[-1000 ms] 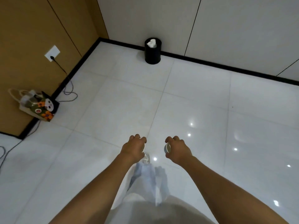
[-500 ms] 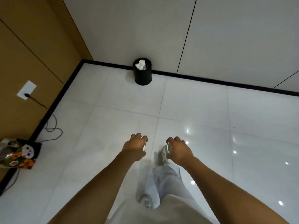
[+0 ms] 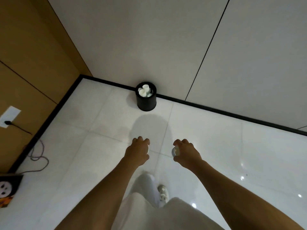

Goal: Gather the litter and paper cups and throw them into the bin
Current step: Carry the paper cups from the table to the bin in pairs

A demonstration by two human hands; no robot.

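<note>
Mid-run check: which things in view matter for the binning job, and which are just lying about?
Job:
black bin by the wall
paper cups already in it
paper cup in right hand
left hand, closed; contents hidden

Lying about:
wall socket
cable on floor
patterned bag

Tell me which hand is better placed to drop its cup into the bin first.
Probably the left hand: it sits nearly in line with the black bin, while the right hand, closed on a paper cup, is farther to the side. Both are well short.
</note>
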